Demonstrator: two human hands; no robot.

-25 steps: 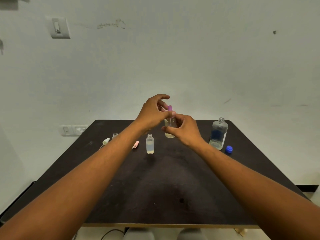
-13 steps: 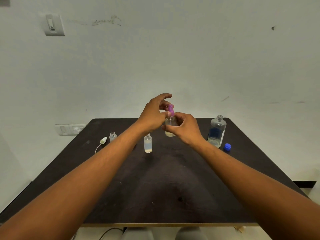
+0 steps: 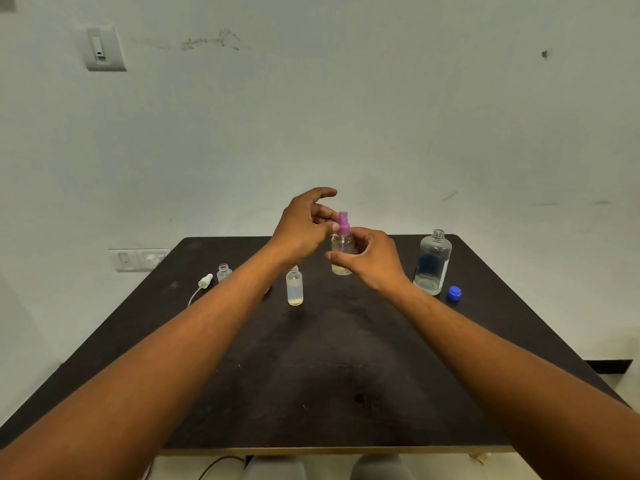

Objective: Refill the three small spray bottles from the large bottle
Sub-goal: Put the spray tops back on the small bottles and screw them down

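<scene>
Head view: right hand (image 3: 372, 259) grips upright spray bottle (image 3: 343, 252) (nozzle up), left hand (image 3: 301, 230) pinches purple sprayer (image 3: 343, 224).

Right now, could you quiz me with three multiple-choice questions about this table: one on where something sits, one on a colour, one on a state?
1. Where does the blue cap lie?
A. right of the large bottle
B. on the large bottle
C. by the white sprayer

2. What colour is the sprayer on the held bottle?
A. green
B. purple
C. black

3. How is the large bottle?
A. capped
B. tipped over
C. upright and open

Answers: 1 A, the cap rests on the table just right of that bottle. 2 B, the left hand pinches a purple top while the right hand holds the bottle. 3 C, it stands with its threaded neck bare.
</scene>
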